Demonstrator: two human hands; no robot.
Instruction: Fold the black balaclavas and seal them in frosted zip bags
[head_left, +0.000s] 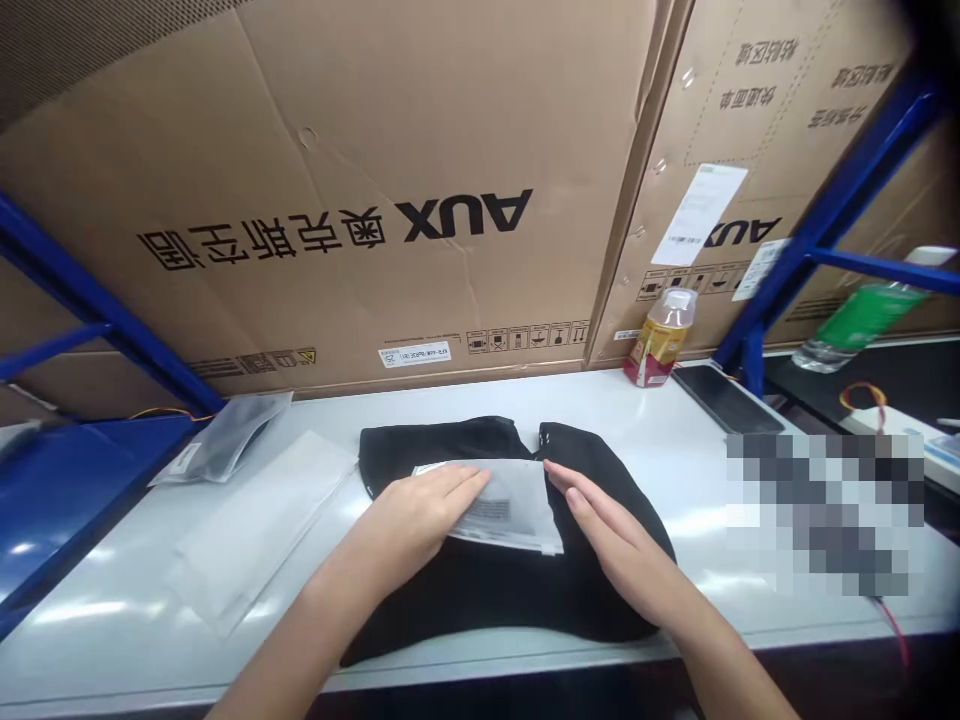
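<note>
A piece of black fabric (480, 600) lies spread on the pale table, with two upper flaps and a gap between them. On top of it rests a small frosted zip bag (517, 505) with a block of dark print. My left hand (427, 510) lies flat over the bag's left part, fingers stretched and pointing right. At the bag's right edge, my right hand (611, 535) has its fingers extended, resting on the fabric with the fingertips by the bag's upper right corner. Part of the bag is hidden under my left hand.
Frosted plastic bags (262, 520) lie on the table's left, with another packet (225, 435) behind. Large cardboard boxes (337, 130) stand along the back. A drink bottle (661, 338) and a dark phone-like slab (727, 400) are at the back right. Blue metal posts (825, 210) flank the table.
</note>
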